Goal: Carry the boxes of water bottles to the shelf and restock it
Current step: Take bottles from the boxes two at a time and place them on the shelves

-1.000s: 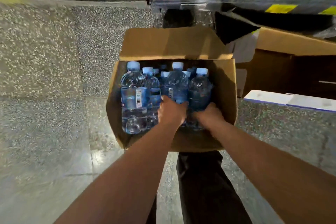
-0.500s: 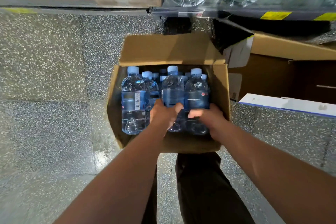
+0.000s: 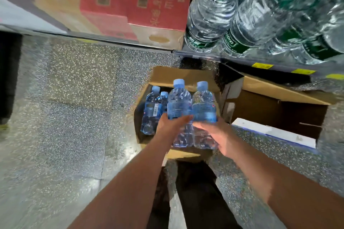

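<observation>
An open cardboard box (image 3: 186, 74) stands on the speckled floor below the shelf edge (image 3: 242, 60). Two blue-capped water bottles are lifted above it. My left hand (image 3: 171, 126) grips the left bottle (image 3: 178, 106) round its lower half. My right hand (image 3: 217, 134) grips the right bottle (image 3: 203, 106) from the side. More blue-capped bottles (image 3: 151, 109) stay upright in the box's left part.
Large green-labelled water bottles (image 3: 242, 22) fill the shelf at top right. A red and brown carton (image 3: 141, 0) sits left of them. An empty open carton (image 3: 279, 104) lies right of the box, with a white flap (image 3: 273, 132) in front. My dark trouser legs (image 3: 193, 191) are below.
Both hands closed round two bottles inside the box and lifted them up out of it. The camera tilted upward, bringing more of the shelf into view.
</observation>
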Demonstrator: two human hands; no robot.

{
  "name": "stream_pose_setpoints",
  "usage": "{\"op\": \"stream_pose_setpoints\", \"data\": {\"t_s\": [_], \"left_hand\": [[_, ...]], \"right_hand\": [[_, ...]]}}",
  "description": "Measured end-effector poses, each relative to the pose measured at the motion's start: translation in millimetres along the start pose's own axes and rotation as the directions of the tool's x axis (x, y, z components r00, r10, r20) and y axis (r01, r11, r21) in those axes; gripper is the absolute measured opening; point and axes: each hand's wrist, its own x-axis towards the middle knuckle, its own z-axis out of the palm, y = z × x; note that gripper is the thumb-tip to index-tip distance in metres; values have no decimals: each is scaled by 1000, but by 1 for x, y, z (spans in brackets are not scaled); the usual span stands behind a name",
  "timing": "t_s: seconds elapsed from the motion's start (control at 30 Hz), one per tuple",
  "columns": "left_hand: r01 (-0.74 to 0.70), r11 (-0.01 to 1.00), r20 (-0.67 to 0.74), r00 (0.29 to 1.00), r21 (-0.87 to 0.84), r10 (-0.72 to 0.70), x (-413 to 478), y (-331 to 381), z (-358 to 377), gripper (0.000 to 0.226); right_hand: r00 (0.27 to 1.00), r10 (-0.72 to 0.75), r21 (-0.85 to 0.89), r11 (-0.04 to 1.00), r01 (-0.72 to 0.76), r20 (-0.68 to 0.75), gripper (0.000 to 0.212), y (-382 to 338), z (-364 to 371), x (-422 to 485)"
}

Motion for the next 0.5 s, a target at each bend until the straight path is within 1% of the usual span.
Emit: {"op": "stream_pose_setpoints", "data": {"t_s": [0.07,0.1,0.17,0.23,0.27,0.33,0.37,0.4,0.43,0.5], "left_hand": [[-48,998,35,998,-38,49,-17,15,-7,104],[-68,996,62,996,-55,71,-28,25,-13,98],[-109,990,127,985,-86,119,-52,42,-25,91],[-148,984,194,967,-98,165,-77,61,-39,82],[-177,981,206,960,-77,189,-90,71,-46,67],[-217,975,207,952,-54,224,-116,88,-62,23],[-227,973,208,950,-46,231,-129,97,-70,11],[-242,970,211,947,-31,243,-142,106,-78,10],[-270,963,222,937,-28,269,-153,115,-86,13],[-339,940,250,907,-43,339,-178,131,-103,17]], "right_hand": [[1000,-24,57,998,25,-18,11,-15,6,-21],[999,-38,68,997,41,-36,10,-22,9,-33],[995,-90,71,993,92,-31,26,-33,17,-53],[988,-150,79,985,152,-21,27,-47,25,-75],[986,-168,101,981,168,-14,28,-53,29,-86],[984,-176,136,976,173,16,35,-69,37,-115],[981,-188,147,973,179,45,35,-79,41,-130],[974,-210,161,968,194,86,35,-88,45,-144],[969,-226,160,965,209,99,36,-98,50,-159],[961,-265,155,956,251,81,44,-118,61,-189]]}}
